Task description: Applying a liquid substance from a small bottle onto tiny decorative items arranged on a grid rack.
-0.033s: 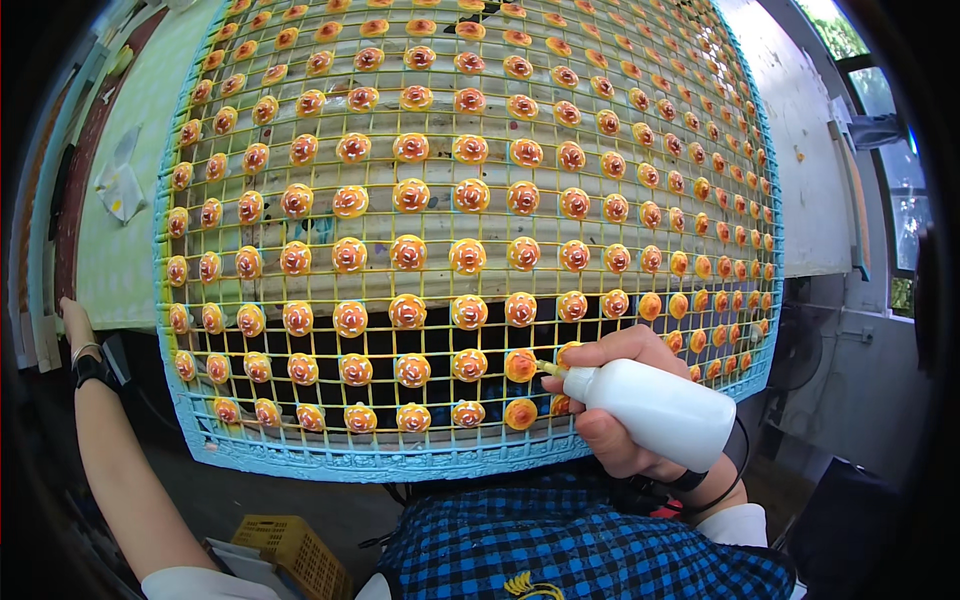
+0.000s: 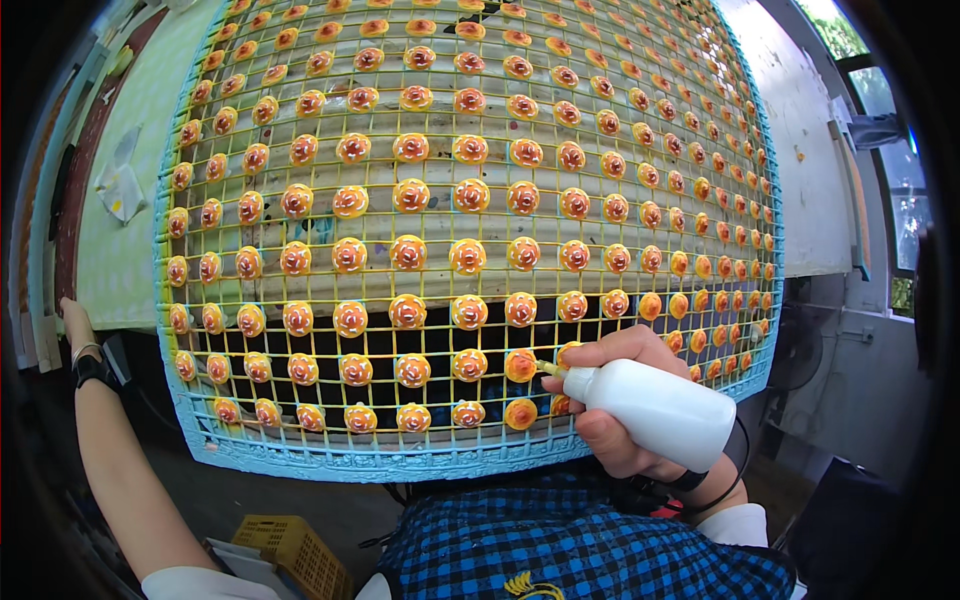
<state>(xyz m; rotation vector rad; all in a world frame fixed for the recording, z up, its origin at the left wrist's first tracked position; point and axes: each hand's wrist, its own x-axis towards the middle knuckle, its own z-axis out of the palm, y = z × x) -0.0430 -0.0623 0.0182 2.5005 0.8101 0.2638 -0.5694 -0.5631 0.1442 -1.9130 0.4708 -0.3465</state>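
We grip the white squeeze bottle (image 2: 665,412) in our right hand (image 2: 622,400), its tip touching an orange flower piece (image 2: 521,365) on the near right of the blue mesh tray (image 2: 320,462); whether our left hand (image 2: 76,322) is open or closed, we cannot tell.

We note one package: a plain white squeeze bottle (image 2: 660,410) with a narrow nozzle, lying sideways at the grid's lower right. We see no labels, signs or screens.

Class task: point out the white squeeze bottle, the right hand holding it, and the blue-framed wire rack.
white squeeze bottle (image 2: 665,410), head view, middle of body.
right hand (image 2: 610,395), head view, knuckles.
blue-framed wire rack (image 2: 330,462), head view, lower frame edge.
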